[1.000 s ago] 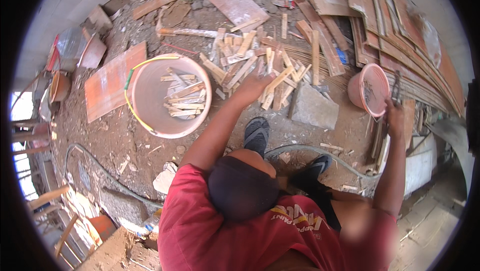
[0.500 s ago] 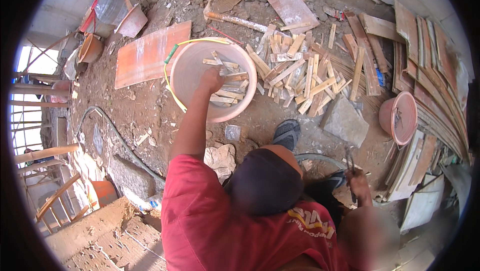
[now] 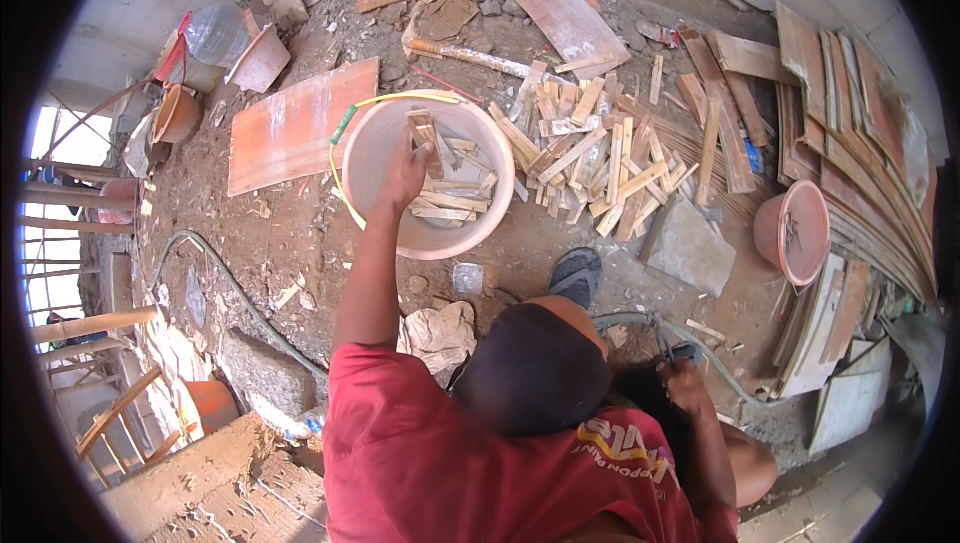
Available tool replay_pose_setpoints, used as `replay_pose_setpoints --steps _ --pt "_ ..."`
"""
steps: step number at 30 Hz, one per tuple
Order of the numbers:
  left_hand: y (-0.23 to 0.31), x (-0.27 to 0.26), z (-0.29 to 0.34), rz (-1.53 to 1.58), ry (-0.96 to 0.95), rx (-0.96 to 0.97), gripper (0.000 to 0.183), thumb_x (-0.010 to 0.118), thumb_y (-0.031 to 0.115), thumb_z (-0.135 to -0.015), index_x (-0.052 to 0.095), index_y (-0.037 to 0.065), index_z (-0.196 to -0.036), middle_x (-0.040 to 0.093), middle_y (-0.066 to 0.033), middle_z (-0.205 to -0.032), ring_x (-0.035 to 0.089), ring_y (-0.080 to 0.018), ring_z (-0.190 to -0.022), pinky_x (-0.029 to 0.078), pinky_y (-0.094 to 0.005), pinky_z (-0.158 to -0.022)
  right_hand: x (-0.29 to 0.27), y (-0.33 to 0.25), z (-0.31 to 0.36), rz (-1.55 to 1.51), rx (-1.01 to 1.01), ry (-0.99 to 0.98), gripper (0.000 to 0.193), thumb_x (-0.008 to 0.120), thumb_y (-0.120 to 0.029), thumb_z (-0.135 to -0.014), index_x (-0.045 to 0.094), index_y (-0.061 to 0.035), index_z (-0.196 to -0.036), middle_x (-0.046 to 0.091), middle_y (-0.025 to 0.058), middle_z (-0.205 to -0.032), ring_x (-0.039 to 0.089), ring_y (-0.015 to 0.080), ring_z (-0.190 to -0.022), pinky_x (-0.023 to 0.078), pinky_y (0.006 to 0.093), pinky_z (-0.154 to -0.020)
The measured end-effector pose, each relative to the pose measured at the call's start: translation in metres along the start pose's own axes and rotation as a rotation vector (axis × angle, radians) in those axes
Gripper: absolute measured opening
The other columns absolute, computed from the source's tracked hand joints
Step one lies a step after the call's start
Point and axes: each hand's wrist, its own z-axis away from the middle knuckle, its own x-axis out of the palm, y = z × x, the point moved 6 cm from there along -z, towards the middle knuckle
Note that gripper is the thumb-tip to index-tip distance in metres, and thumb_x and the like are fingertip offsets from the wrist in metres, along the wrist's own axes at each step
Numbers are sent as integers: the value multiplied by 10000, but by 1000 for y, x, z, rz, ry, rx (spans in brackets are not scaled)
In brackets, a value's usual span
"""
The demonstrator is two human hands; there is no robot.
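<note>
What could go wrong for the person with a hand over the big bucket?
The bare left hand grips a wood piece over the large pink bucket, so a splinter might poke it. The right hand holds a dark pliers-like tool that seems close to the right foot; if dropped, it might hurt some toes. The hose lies near the left sandal, so a foot might catch on it.

Looks down from up high w/ wide fisheye lens, left of 2 cams on head. Sits v. close to round dark cap (image 3: 530, 373), farther from left bare hand (image 3: 403, 177) & right bare hand (image 3: 685, 387). Faces fwd to pale grey block wall (image 3: 125, 8) at top.
</note>
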Motion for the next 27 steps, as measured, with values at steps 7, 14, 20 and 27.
replay_pose_setpoints --steps 7,14,20,27 --pt "94 -22 27 1556 -295 87 226 525 146 -870 514 52 -1075 588 -123 -988 581 -322 -1053 448 -513 -987 -61 -34 -57 -942 708 -157 249 556 -255 -971 609 -12 -986 523 40 -609 495 143 -475 415 308 -457" --pt "188 78 55 1805 -579 70 203 561 134 -818 532 79 -1012 564 -109 -1000 561 -332 -1099 372 -554 -1090 -123 -76 -131 -1856 564 171 425 575 -379 -976 562 5 -1158 446 -9 -626 445 109 -492 399 282 -465" --pt "204 155 79 1696 -788 -37 341 577 143 -857 509 48 -1177 551 -175 -1220 461 -385 -1289 306 -527 -1141 -128 -70 -164 -2097 555 256 299 653 -316 -935 477 -82 -877 461 -4 -646 466 113 -498 415 301 -466" --pt "140 162 81 1434 -924 -218 744 660 320 -901 300 6 -1471 510 -237 -1326 581 -304 -1169 521 -414 -937 -99 11 -122 -1820 663 277 225 682 -157 -911 469 -98 -868 496 -2 -659 481 99 -505 431 268 -462"
